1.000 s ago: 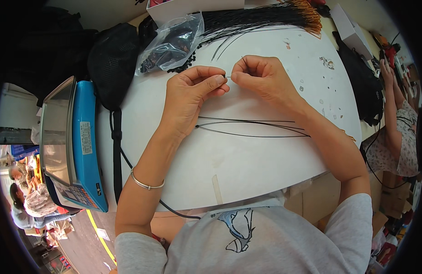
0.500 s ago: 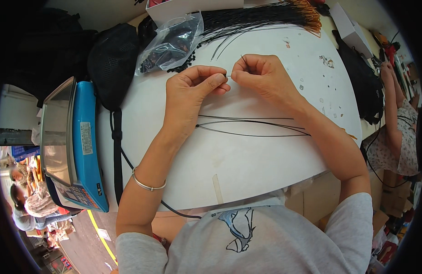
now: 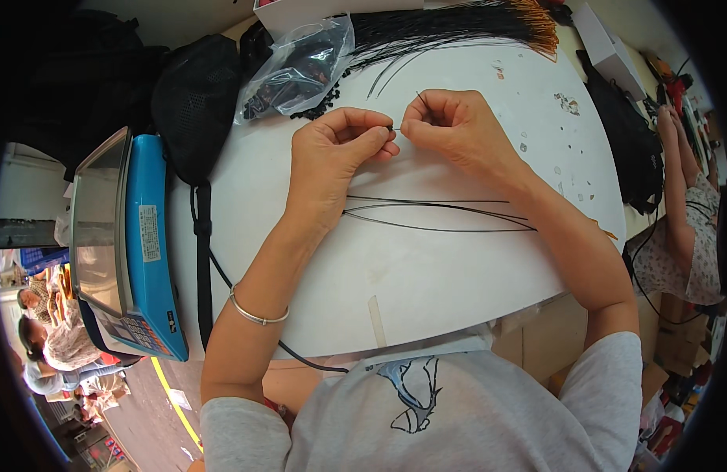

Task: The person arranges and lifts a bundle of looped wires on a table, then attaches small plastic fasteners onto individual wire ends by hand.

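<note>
Above the far middle of the white table (image 3: 442,291), my two hands face each other fingertip to fingertip. My left hand (image 3: 324,161) pinches a tiny black piece (image 3: 391,127) between thumb and index finger. A thin black wire (image 3: 399,129) is pinched in my right hand (image 3: 466,130), its end meeting the black piece in the small gap between my hands. How far the wire goes into the piece cannot be made out. Below my wrists lie several loose black wires (image 3: 434,202), running partly under my right forearm.
A clear plastic bag (image 3: 304,75) with loose small black parts (image 3: 326,104) lies at the back, beside a thick bundle of black wires (image 3: 458,30) with orange ends. A blue scale (image 3: 151,252) stands on the left. Another person's arm (image 3: 674,173) is at the far right.
Both hands keep nearly the same pinch and the same small gap. The whole view has shifted slightly; no clear movement of the wire or the black piece shows.
</note>
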`<state>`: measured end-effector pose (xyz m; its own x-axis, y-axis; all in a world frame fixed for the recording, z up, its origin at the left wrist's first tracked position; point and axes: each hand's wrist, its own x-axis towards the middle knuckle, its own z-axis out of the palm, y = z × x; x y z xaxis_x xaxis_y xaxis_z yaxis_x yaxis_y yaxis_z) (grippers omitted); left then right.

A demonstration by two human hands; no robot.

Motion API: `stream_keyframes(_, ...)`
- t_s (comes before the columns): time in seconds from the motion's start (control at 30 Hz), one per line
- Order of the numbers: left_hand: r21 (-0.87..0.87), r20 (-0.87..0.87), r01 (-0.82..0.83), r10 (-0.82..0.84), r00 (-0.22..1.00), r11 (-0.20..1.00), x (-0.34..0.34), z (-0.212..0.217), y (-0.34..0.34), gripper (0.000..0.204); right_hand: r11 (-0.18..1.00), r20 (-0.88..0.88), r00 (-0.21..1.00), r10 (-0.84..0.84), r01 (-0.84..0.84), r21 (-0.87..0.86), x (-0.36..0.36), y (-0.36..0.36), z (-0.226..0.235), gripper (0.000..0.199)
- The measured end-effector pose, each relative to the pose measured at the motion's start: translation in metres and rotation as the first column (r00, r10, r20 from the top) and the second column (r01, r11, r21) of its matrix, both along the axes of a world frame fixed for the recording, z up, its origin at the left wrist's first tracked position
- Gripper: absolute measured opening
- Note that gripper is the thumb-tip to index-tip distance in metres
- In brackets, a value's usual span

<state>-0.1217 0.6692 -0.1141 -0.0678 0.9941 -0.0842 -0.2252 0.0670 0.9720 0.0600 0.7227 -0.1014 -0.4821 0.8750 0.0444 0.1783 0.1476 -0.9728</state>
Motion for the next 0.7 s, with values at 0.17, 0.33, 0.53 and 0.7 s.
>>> stream_keyframes(0.17, -0.009, -0.064, 0.0, 0.0, 0.998, 1.0, -0.001, -0.001, -0.001, 0.014, 0.999, 0.028, 1.0, 0.008, -0.009, 0.045, -0.001, 0.001, -0.007, 0.009)
stream_keyframes(0.33, -0.06, -0.027, 0.01, -0.012, 1.0, 0.998, 0.0, 0.0, -0.002, 0.015, 0.998, 0.04, 0.999, -0.012, 0.01, 0.058, 0.002, 0.001, -0.009, 0.009)
stream_keyframes(0.53, -0.069, 0.103, 0.045, -0.037, 0.994, 0.997, -0.004, -0.003, 0.0, 0.017, 1.0, 0.03, 0.999, -0.027, 0.027, 0.012, 0.002, -0.004, -0.003, 0.011)
stream_keyframes(0.7, -0.097, 0.161, 0.079, -0.062, 0.985, 0.992, -0.004, 0.001, 0.002, 0.019, 0.997, 0.03, 0.999, -0.039, 0.041, -0.062, 0.004, -0.003, 0.001, 0.012)
